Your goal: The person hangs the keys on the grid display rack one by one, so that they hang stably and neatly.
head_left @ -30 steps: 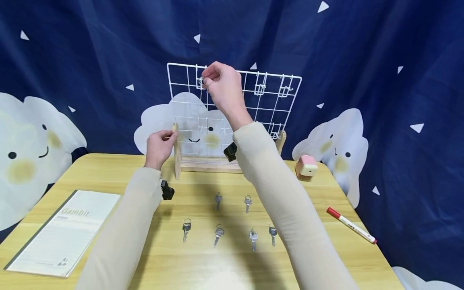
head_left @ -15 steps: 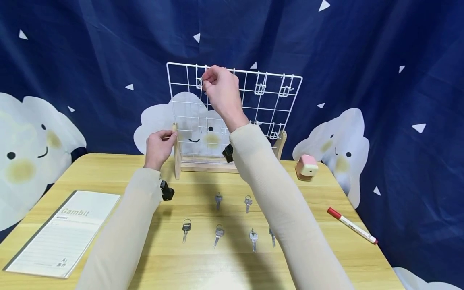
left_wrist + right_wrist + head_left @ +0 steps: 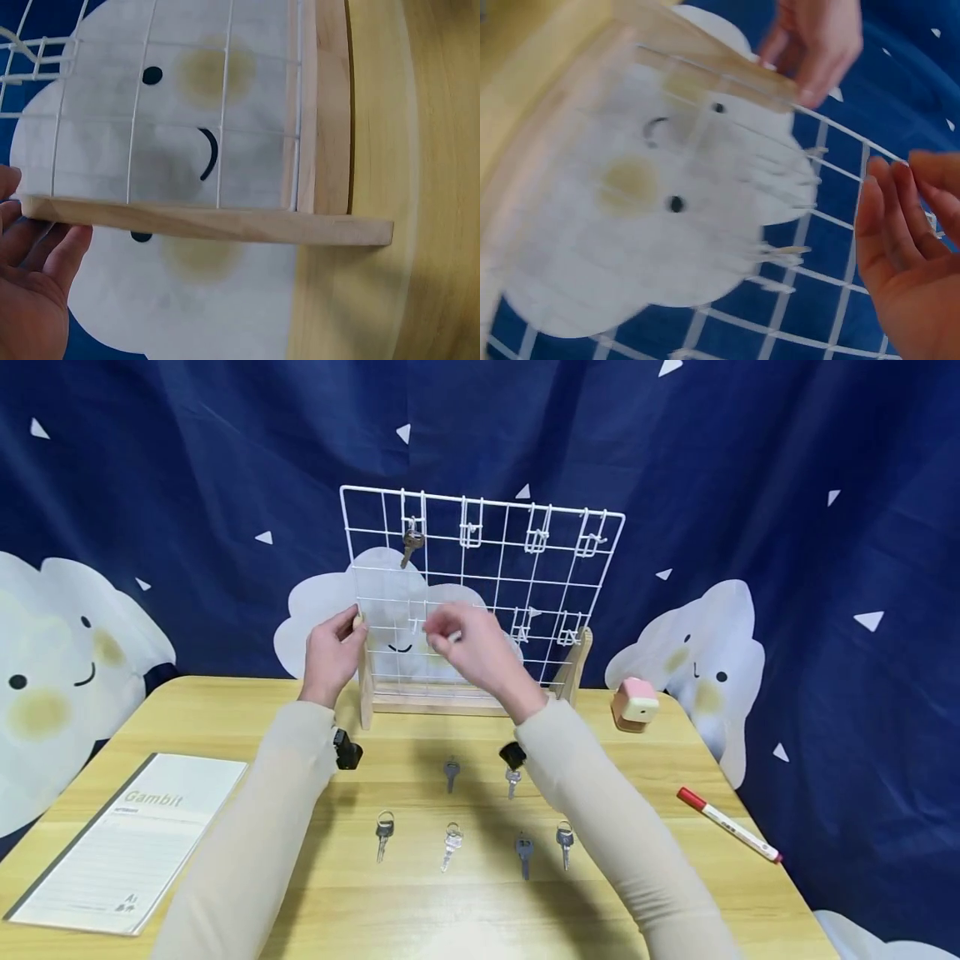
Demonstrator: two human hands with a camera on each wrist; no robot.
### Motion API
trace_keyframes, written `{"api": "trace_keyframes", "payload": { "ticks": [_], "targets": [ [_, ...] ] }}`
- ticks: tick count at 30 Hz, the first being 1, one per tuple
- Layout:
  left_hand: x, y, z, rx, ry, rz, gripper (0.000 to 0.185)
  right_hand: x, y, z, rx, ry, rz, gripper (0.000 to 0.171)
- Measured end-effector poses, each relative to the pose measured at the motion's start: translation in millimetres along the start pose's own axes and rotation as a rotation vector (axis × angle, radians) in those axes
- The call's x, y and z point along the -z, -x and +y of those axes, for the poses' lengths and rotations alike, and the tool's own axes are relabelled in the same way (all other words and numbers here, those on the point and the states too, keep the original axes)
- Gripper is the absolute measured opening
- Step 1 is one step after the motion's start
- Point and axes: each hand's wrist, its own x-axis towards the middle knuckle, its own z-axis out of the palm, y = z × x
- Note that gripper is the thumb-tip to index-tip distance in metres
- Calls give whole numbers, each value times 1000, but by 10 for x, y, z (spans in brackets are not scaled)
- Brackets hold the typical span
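A white wire grid rack point(image 3: 504, 539) stands upright in a wooden base at the back of the table. Its left wooden post point(image 3: 366, 681) is pinched near the top by my left hand point(image 3: 332, 660), and the left wrist view shows the fingers and thumb on either side of that post point(image 3: 187, 221). A key point(image 3: 412, 545) hangs from the upper left hook. My right hand point(image 3: 476, 647) is in front of the grid's lower middle, its fingers loosely bent with nothing visible between them. The right wrist view shows the same hand point(image 3: 911, 247), blurred, before the wires.
Several keys with rings, among them one key point(image 3: 384, 837) at the left, lie on the wooden table point(image 3: 337, 902). More white hooks point(image 3: 537, 538) hang on the grid. A notebook point(image 3: 123, 843) is at left; a pink sharpener-like box point(image 3: 634, 703) and a red-capped marker point(image 3: 727, 825) are at right.
My right hand has let go of the key at the upper left hook and come down, slightly right. The key now hangs in view. My left hand stays on the post.
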Motion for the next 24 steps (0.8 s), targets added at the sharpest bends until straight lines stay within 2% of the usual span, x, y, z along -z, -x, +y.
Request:
{"api": "trace_keyframes", "payload": {
  "ticks": [6, 11, 18, 24],
  "targets": [
    [-21, 6, 37, -2, -54, 23, 42, -153, 393, 372, -11, 10, -161, 8],
    [-28, -2, 29, 8, -77, 29, 40, -317, 618, 677, -48, 31, -263, 11],
    [-28, -14, 20, 9, -72, 43, 39, -541, 792, 967, -178, 37, -358, 23],
    [-25, -26, -2, 26, -48, 42, 39, -685, 845, 1085, -162, 80, -421, 26]
  ]
}}
